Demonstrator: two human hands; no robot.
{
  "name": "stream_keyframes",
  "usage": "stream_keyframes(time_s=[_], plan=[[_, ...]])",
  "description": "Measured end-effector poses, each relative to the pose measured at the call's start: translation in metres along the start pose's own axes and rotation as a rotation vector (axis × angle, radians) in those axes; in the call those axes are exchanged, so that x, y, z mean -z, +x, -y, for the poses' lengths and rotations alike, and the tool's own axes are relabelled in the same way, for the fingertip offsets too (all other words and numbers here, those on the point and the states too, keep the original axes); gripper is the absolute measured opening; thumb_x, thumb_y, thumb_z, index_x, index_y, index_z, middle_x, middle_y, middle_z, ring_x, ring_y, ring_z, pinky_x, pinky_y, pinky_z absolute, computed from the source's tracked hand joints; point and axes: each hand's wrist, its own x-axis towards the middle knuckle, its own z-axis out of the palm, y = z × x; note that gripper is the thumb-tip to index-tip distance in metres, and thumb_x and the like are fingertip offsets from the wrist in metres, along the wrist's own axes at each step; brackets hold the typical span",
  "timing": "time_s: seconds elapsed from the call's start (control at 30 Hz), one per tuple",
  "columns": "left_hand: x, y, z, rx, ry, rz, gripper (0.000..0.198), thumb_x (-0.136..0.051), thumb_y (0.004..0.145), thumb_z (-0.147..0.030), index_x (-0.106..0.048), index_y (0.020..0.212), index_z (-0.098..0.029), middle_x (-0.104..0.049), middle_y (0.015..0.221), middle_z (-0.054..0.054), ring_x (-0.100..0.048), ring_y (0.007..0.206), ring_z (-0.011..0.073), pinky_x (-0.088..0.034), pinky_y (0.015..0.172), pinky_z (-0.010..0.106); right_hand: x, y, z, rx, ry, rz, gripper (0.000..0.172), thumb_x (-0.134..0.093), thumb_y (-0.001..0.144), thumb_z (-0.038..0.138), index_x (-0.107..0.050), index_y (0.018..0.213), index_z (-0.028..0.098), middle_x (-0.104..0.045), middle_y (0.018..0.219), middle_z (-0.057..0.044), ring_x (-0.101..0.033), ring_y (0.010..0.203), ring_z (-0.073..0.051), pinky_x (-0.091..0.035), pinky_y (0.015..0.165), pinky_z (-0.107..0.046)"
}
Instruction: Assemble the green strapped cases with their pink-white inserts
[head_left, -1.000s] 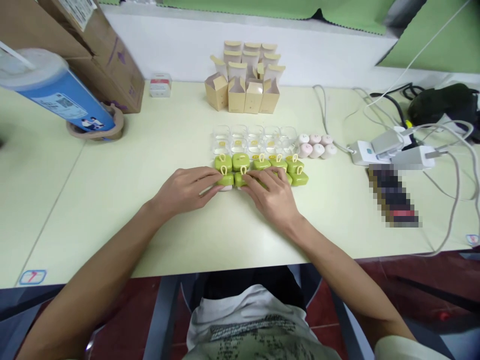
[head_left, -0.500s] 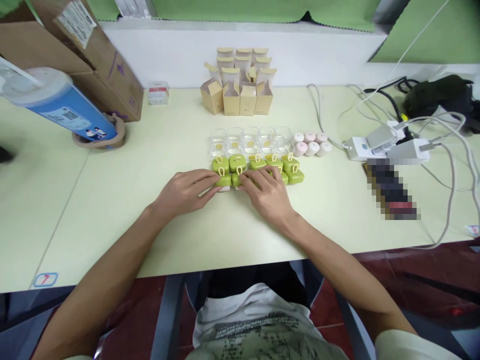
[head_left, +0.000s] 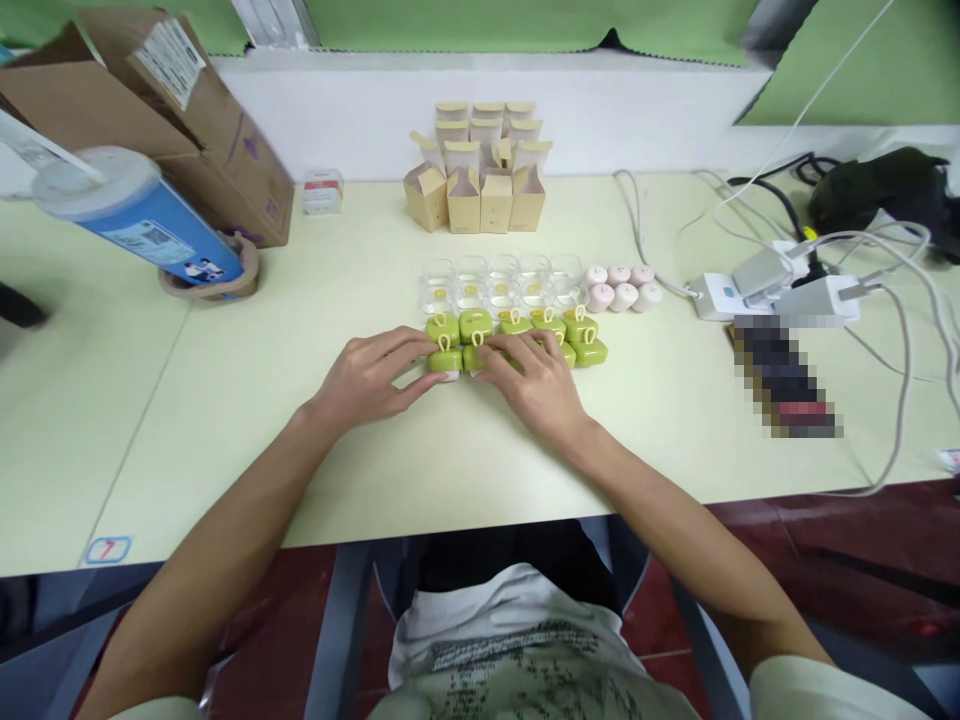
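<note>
Two rows of small glossy green containers [head_left: 591,349] with pale yellow loops on top stand at mid-table. My left hand [head_left: 373,375] is at the left end of the front row, thumb and fingers around the side of the leftmost green container [head_left: 446,361]. A whitish base shows under that one. My right hand [head_left: 541,385] lies over the middle of the front row, thumb and fingertips on the second green container [head_left: 472,357], partly hiding it and its neighbours. Behind them are clear plastic cups [head_left: 470,290] with yellow marks, and several pale pink and white rounded pieces [head_left: 623,297].
Small open cardboard boxes [head_left: 464,205] stand by the wall. A blue cylinder [head_left: 169,225] and a large carton [head_left: 236,165] are at left, near a small white-red box [head_left: 323,192]. At right lie a power strip [head_left: 720,297], cables and a pixelated dark object [head_left: 784,375].
The view has shifted slightly. My left thumb and fingers stand a little wider apart at the leftmost container; my right hand has hardly moved.
</note>
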Motion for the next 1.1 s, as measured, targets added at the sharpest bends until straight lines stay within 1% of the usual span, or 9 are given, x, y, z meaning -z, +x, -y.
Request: stream_keyframes(time_s=[0.1, 0.2, 0.37, 0.43, 0.5, 0.7, 0.87, 1.0, 1.1], plan=[[-0.002, 0.001, 0.000, 0.110, -0.016, -0.053, 0.017, -0.076, 0.103, -0.033, -0.071, 0.112, -0.019, -0.081, 0.101, 0.006, -0.076, 0.075, 0.0156, -0.063, 0.061, 0.027, 0.004, -0.001, -0.004, -0.019, 0.017, -0.023, 0.019, -0.065, 0.114, 0.030, -0.076, 0.128, 0.022, -0.083, 0.122, -0.009, -0.074, 0.108, -0.024, -0.043, 0.103, -0.043], [-0.006, 0.000, 0.002, 0.258, -0.083, -0.072, 0.015, -0.070, 0.106, -0.033, -0.068, 0.111, -0.019, -0.075, 0.099, 0.006, -0.074, 0.077, 0.0148, -0.063, 0.062, 0.025, 0.006, -0.004, -0.008, -0.039, 0.018, -0.031, 0.019, -0.065, 0.114, 0.034, -0.077, 0.124, 0.022, -0.083, 0.118, -0.008, -0.073, 0.106, -0.024, -0.043, 0.099, -0.043], [-0.009, -0.005, 0.005, 0.338, -0.145, 0.060, 0.034, -0.073, 0.104, -0.053, -0.066, 0.109, -0.020, -0.073, 0.084, 0.000, -0.067, 0.063, 0.0118, -0.058, 0.062, 0.025, 0.004, -0.006, -0.012, -0.035, 0.020, -0.009, 0.020, -0.064, 0.115, 0.031, -0.076, 0.127, 0.020, -0.082, 0.117, -0.008, -0.072, 0.105, -0.023, -0.043, 0.097, -0.041], [-0.009, -0.006, 0.006, 0.342, -0.138, 0.087, 0.043, -0.075, 0.100, -0.061, -0.066, 0.107, -0.020, -0.073, 0.079, -0.001, -0.066, 0.062, 0.0122, -0.055, 0.062, 0.025, 0.003, -0.005, -0.011, -0.050, 0.016, 0.007, 0.023, -0.063, 0.115, 0.032, -0.076, 0.131, 0.022, -0.082, 0.119, -0.008, -0.070, 0.110, -0.026, -0.043, 0.101, -0.045], [-0.009, -0.006, 0.006, 0.322, -0.135, 0.078, 0.045, -0.076, 0.099, -0.064, -0.067, 0.103, -0.020, -0.073, 0.076, -0.001, -0.067, 0.063, 0.0129, -0.055, 0.062, 0.026, 0.003, -0.005, -0.010, -0.070, 0.018, 0.029, 0.024, -0.063, 0.115, 0.033, -0.076, 0.133, 0.025, -0.082, 0.120, -0.008, -0.068, 0.116, -0.029, -0.042, 0.105, -0.049], [-0.011, -0.004, 0.003, 0.253, -0.130, 0.050, 0.035, -0.074, 0.104, -0.053, -0.070, 0.097, -0.020, -0.075, 0.074, 0.000, -0.069, 0.061, 0.0130, -0.054, 0.062, 0.026, 0.002, -0.003, -0.009, -0.106, 0.051, 0.061, 0.020, -0.067, 0.112, 0.031, -0.079, 0.127, 0.027, -0.082, 0.120, -0.008, -0.064, 0.119, -0.030, -0.041, 0.108, -0.053], [-0.013, -0.003, -0.001, 0.191, -0.109, 0.013, 0.029, -0.074, 0.105, -0.047, -0.070, 0.099, -0.019, -0.076, 0.076, 0.001, -0.071, 0.062, 0.0126, -0.055, 0.062, 0.025, 0.002, -0.002, -0.008, -0.054, 0.024, 0.018, 0.020, -0.065, 0.113, 0.032, -0.079, 0.125, 0.024, -0.083, 0.118, -0.008, -0.065, 0.116, -0.029, -0.041, 0.108, -0.050], [-0.014, -0.004, -0.001, 0.186, -0.100, 0.018, 0.031, -0.074, 0.105, -0.049, -0.071, 0.102, -0.018, -0.077, 0.077, 0.001, -0.071, 0.063, 0.0132, -0.055, 0.063, 0.025, 0.003, -0.002, -0.008, -0.032, -0.008, -0.030, 0.020, -0.064, 0.113, 0.030, -0.079, 0.124, 0.021, -0.082, 0.116, -0.007, -0.065, 0.115, -0.028, -0.042, 0.108, -0.048], [-0.013, -0.003, -0.001, 0.209, -0.119, 0.013, 0.029, -0.069, 0.108, -0.046, -0.070, 0.101, -0.018, -0.075, 0.077, 0.001, -0.069, 0.062, 0.0125, -0.054, 0.061, 0.025, 0.003, -0.002, -0.008, -0.058, 0.023, 0.019, 0.022, -0.068, 0.112, 0.033, -0.077, 0.129, 0.023, -0.082, 0.121, -0.008, -0.064, 0.118, -0.029, -0.042, 0.108, -0.049]])
